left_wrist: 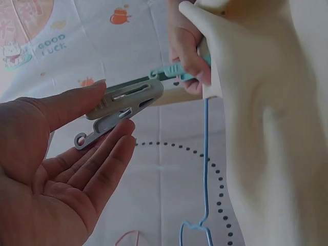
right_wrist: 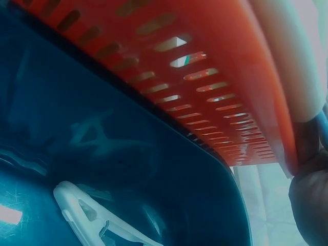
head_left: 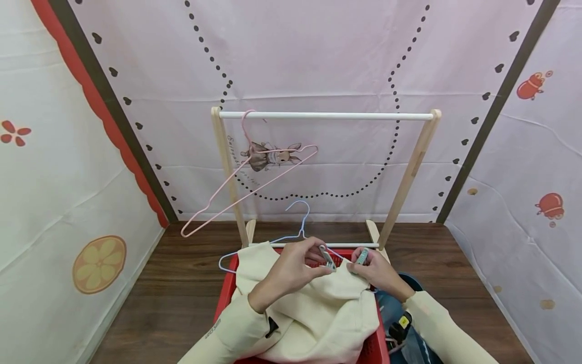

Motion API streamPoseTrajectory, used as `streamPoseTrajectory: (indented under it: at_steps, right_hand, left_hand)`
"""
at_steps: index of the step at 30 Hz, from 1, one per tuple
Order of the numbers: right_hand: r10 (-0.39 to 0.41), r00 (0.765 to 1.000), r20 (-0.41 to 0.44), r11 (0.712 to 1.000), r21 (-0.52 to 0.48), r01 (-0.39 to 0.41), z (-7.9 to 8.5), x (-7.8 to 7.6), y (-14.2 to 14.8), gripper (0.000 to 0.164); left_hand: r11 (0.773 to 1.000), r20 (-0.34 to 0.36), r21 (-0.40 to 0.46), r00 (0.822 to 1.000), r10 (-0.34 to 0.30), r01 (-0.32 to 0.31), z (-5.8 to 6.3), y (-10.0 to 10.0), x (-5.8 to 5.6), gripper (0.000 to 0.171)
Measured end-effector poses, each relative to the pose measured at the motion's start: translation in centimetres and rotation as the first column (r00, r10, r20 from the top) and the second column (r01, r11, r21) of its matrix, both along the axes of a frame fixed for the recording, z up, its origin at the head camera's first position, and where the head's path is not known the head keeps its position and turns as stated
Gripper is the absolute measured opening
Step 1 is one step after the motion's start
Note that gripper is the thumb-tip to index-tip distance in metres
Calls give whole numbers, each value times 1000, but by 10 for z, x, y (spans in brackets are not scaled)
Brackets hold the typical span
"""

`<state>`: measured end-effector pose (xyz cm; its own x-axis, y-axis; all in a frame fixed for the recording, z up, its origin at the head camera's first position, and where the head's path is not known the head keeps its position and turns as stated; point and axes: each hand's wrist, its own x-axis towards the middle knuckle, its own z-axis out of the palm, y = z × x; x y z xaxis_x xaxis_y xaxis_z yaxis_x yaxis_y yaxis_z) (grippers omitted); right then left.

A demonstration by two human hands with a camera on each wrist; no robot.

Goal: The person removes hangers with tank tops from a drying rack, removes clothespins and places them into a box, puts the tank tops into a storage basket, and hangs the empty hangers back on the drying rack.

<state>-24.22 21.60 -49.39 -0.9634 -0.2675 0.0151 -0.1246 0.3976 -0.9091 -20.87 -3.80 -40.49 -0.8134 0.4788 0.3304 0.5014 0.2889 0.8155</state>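
Near the garment's top edge, my left hand [head_left: 291,265] pinches a grey clothespin [left_wrist: 128,100] between thumb and fingers; its clamping end points toward my right hand [head_left: 377,273]. My right hand grips a teal clothespin [left_wrist: 177,70] right at the corner of the cream garment [head_left: 313,303]. The garment hangs over a blue wire hanger [head_left: 302,222], whose hook and left end stick out. Below, cloth is heaped over a red basket [head_left: 225,293]. In the right wrist view, only part of the right hand [right_wrist: 312,200] shows, beside the basket rim.
Behind the basket stands a wooden rack with a white top bar [head_left: 327,116], and a pink hanger [head_left: 218,194] hangs at its left. A dark blue tub [right_wrist: 128,128] sits right of the basket, with a white plastic piece [right_wrist: 87,215] inside. Patterned cloth walls surround the wooden tabletop [head_left: 182,288].
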Motion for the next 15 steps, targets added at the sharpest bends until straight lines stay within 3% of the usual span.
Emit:
streamPoseTrajectory:
  at_steps: [15]
  right_hand:
    - [57, 998, -26, 998, -36, -58, -2, -1, 1, 17]
  left_hand:
    - [997, 11, -41, 998, -65, 65, -6, 29, 4, 32]
